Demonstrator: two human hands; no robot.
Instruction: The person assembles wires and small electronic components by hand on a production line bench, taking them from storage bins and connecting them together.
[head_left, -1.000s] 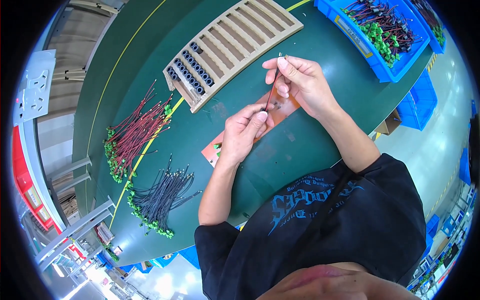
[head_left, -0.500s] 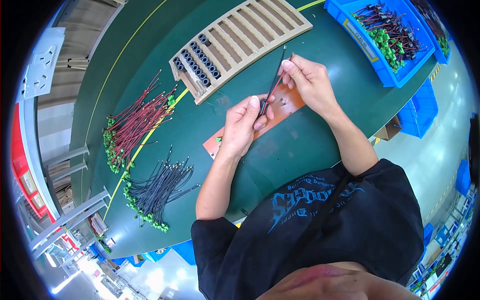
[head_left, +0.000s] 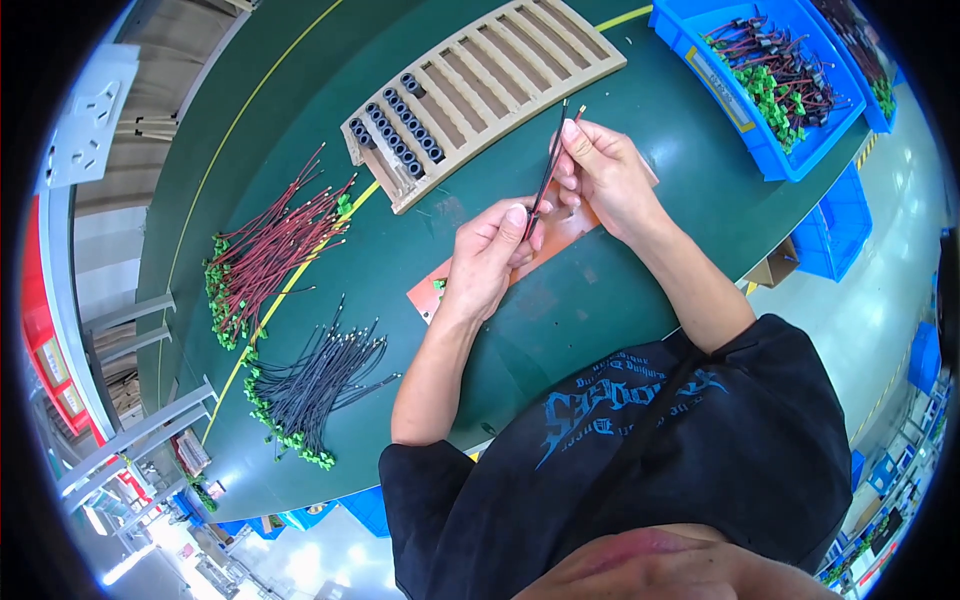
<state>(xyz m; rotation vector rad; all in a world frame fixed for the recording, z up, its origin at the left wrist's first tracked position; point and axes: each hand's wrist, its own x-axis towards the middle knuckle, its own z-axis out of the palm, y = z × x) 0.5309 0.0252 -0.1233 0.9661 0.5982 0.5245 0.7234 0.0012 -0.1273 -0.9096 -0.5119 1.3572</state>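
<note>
My left hand [head_left: 485, 258] is closed round the lower ends of a pair of wires [head_left: 546, 180], one black and one red. A dark piece at that end is mostly covered by the fingers. My right hand [head_left: 615, 182] pinches the same pair higher up, near the bare metal tips, which stick out past its thumb. Both hands are above an orange strip-shaped board [head_left: 565, 233] lying on the green table [head_left: 540, 340].
Beyond my hands is a beige slotted tray [head_left: 470, 90] with several black ring-shaped parts at its left. Red wires [head_left: 285, 245] and black wires [head_left: 318, 375] with green connectors lie in piles at left. A blue bin [head_left: 770, 170] of wired parts stands far right.
The black and red wires now lie closer together, nearly side by side. My right hand has shifted slightly down and left along them; my left hand has barely moved.
</note>
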